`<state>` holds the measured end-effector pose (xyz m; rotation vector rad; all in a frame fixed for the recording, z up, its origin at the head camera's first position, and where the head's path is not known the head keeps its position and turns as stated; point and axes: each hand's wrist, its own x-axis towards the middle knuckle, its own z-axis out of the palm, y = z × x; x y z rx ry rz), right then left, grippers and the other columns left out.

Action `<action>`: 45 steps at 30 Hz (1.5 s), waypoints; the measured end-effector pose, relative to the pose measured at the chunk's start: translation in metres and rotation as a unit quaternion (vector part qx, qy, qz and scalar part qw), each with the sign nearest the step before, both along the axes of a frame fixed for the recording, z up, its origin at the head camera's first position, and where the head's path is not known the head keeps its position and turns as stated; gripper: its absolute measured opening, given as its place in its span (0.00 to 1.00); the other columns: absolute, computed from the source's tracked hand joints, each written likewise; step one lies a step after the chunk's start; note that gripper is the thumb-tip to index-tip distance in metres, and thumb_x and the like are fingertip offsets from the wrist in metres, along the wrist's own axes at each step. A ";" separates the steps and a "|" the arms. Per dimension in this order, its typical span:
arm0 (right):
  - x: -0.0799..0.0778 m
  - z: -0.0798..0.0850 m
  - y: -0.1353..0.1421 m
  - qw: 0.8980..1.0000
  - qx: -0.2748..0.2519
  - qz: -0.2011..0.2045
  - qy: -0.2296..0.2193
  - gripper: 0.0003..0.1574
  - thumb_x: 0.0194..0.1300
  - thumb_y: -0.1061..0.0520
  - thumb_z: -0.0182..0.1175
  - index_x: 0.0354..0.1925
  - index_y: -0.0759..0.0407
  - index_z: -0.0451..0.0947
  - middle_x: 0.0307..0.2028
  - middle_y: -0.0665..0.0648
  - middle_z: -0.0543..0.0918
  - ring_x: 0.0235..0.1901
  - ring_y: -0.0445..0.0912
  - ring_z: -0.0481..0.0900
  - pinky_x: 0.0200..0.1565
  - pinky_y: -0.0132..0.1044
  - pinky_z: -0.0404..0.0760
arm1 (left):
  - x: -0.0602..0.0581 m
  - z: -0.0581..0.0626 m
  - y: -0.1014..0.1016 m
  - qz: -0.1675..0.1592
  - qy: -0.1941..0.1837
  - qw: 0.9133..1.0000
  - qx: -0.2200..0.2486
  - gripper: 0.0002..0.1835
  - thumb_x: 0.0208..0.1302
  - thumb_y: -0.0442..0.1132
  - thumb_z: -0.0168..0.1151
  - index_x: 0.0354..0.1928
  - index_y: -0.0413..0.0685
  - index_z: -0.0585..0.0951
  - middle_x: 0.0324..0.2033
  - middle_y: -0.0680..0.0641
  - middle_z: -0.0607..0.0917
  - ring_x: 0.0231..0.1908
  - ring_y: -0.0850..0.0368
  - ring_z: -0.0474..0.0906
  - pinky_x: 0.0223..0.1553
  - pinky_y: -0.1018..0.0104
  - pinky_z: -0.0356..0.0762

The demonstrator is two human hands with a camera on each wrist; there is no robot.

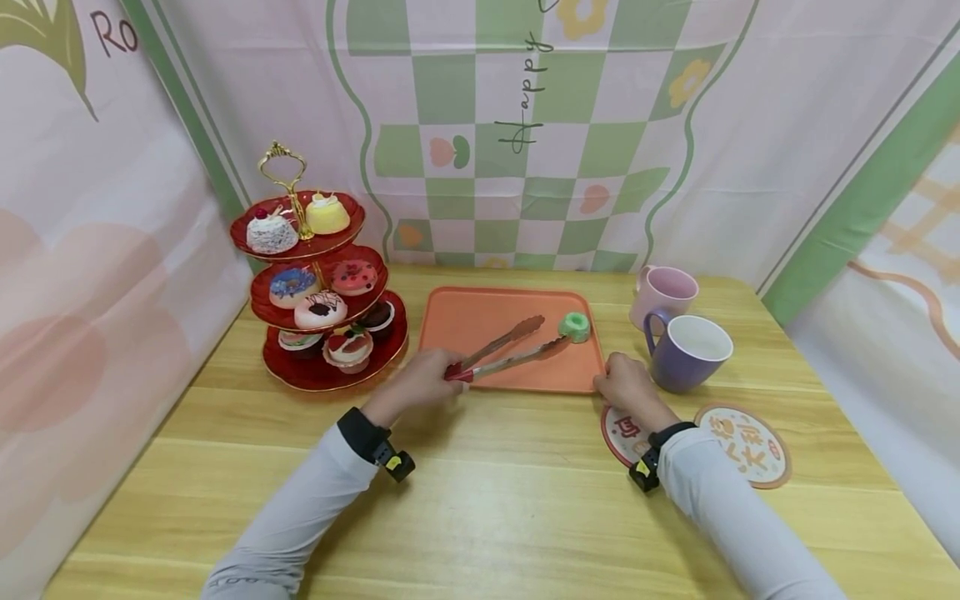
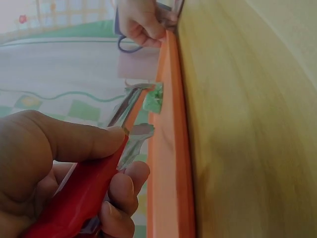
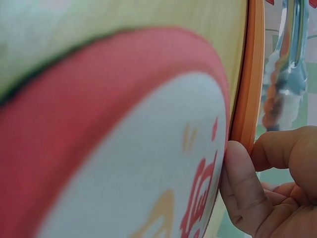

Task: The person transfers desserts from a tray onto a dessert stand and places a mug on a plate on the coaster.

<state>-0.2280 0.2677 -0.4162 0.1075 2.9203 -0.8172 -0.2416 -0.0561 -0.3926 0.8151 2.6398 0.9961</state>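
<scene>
My left hand (image 1: 427,385) grips a pair of metal tongs (image 1: 513,358) by their red handles, thumb on one side and fingers curled on the other. The tong arms are spread apart over the orange tray (image 1: 480,312). A green ring-shaped cake (image 1: 575,327) sits near the tray's right end, close to the tip of the nearer arm; whether they touch I cannot tell. At the tray's near right corner my right hand (image 1: 630,387) pinches the rim between thumb and fingers, as the right wrist view shows. Beneath that wrist lies a red-rimmed round coaster (image 3: 143,148).
On the left stands a red three-tier stand (image 1: 330,379) with cakes, donuts and cupcakes. A purple mug (image 1: 678,367) and a pink mug (image 1: 656,304) stand right of the tray. An orange-rimmed coaster (image 1: 757,446) lies nearer. A patterned cloth (image 1: 510,150) hangs behind the table.
</scene>
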 end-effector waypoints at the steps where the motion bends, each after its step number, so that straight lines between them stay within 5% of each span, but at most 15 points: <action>1: 0.000 0.000 0.000 1.000 -0.002 0.000 0.000 0.10 0.60 0.62 0.52 0.23 0.64 0.66 0.15 0.56 0.73 0.13 0.45 0.72 0.17 0.34 0.67 | -0.001 -0.001 0.002 -0.002 0.003 1.000 0.002 0.03 0.58 0.33 0.63 0.35 0.45 0.81 0.22 0.52 0.76 0.24 0.56 0.68 0.26 0.66 0.65; 23: 0.000 0.000 0.000 1.000 0.007 -0.003 0.012 0.13 0.58 0.63 0.53 0.19 0.61 0.66 0.12 0.55 0.73 0.11 0.44 0.72 0.15 0.33 0.66 | -0.016 -0.006 0.033 -0.007 0.005 0.999 -0.031 0.04 0.59 0.33 0.62 0.37 0.45 0.80 0.26 0.49 0.77 0.22 0.56 0.68 0.22 0.69 0.64; 45: 0.001 -0.001 0.000 1.000 0.007 0.002 0.014 0.10 0.60 0.62 0.54 0.22 0.63 0.68 0.11 0.54 0.73 0.12 0.44 0.72 0.16 0.34 0.67 | -0.014 -0.008 0.033 -0.012 0.026 0.999 -0.041 0.07 0.60 0.30 0.59 0.41 0.44 0.81 0.23 0.49 0.75 0.22 0.57 0.67 0.23 0.69 0.62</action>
